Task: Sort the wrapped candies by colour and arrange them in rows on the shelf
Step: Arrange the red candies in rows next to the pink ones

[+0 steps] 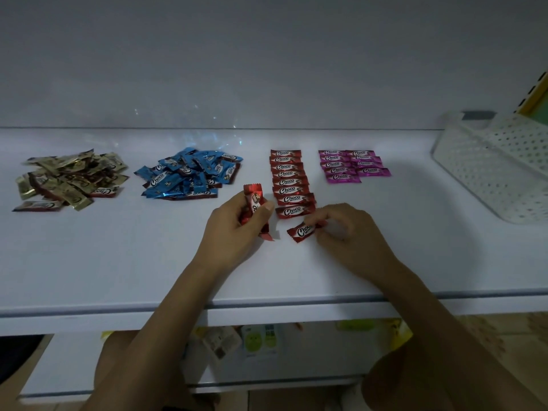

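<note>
On the shelf, far left of the red row, we see the gold pile, then the blue pile. Just left of the row, our left hand grips several red candies. At the row's near end, our right hand pinches one red candy. Right of the row lie the pink rows.

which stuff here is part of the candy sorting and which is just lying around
In the job: gold pile, blue pile, red row, pink rows, red candy pinched by the right hand, red candies held in the left hand, shelf.
Lying about: white perforated basket, packets on the lower shelf.
</note>
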A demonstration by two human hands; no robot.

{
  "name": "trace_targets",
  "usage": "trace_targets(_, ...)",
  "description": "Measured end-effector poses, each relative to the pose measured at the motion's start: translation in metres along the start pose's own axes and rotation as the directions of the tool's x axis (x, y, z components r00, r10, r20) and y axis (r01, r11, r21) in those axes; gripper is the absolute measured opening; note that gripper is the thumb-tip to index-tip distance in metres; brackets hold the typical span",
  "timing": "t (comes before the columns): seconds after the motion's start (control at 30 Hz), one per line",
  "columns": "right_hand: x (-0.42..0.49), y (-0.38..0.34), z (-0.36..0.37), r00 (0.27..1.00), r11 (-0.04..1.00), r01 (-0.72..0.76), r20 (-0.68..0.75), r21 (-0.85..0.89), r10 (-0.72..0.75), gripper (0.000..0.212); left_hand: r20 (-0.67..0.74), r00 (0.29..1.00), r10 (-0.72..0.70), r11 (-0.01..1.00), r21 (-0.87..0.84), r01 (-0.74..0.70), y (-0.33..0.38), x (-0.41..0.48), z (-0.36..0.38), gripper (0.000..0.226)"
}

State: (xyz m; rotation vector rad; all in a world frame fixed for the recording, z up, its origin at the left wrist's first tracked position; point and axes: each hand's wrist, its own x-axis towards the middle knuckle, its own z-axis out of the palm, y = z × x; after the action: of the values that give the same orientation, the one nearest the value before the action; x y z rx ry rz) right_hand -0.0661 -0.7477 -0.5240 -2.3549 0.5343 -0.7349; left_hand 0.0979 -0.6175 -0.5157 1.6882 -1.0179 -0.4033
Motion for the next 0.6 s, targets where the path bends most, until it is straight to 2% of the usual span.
trace_targets(0.1,-0.001,0.002,0.005,0.996,0.98,0.079,0.048,-0.185,-0.071,0.023,0.014,1.0,-0.013,1.0,-0.008,0.013,0.002,-0.001,-0.001,0.007)
trace_targets(0.17,-0.002,0.001,0.01,0.993,0.933,0.119,0.05,-0.341,-0.108,0.026,0.024,1.0,0.005,1.0,-0.003,-0.005,0.005,-0.002,-0.001,0.02)
trace_targets(0.23,-0.001,0.0,0.013,0.989,0.879,0.144,0.05,-0.455,-0.136,0.029,0.033,0.997,0.068,0.993,0.099,-0.071,0.005,-0.003,-0.001,0.043)
trace_targets(0.3,-0.001,-0.003,0.012,0.987,0.875,0.145,0.006,-0.462,-0.161,0.035,0.086,0.978,0.19,0.942,0.265,-0.206,0.004,-0.005,0.001,0.052)
trace_targets(0.37,-0.001,-0.016,0.009,0.99,0.974,0.096,-0.085,-0.205,-0.115,0.036,0.177,0.938,0.296,0.852,0.395,-0.344,0.003,-0.007,0.003,0.058)
trace_targets(0.4,-0.001,-0.024,0.009,0.992,0.997,0.064,-0.106,-0.039,-0.068,0.029,0.21,0.926,0.315,0.821,0.43,-0.377,0.003,-0.008,0.004,0.062)
trace_targets(0.47,0.001,-0.033,0.013,0.997,0.98,-0.014,-0.067,0.198,0.028,0.009,0.236,0.916,0.326,0.8,0.447,-0.4,0.002,-0.007,0.003,0.063)
trace_targets(0.5,0.001,-0.034,0.016,0.997,0.975,-0.023,-0.066,0.223,0.039,0.004,0.239,0.913,0.331,0.802,0.438,-0.406,0.002,-0.007,0.003,0.06)
trace_targets(0.6,-0.001,-0.034,0.014,0.981,0.92,-0.102,-0.112,0.379,0.155,0.011,0.249,0.902,0.354,0.812,0.396,-0.428,0.003,-0.009,0.002,0.057)
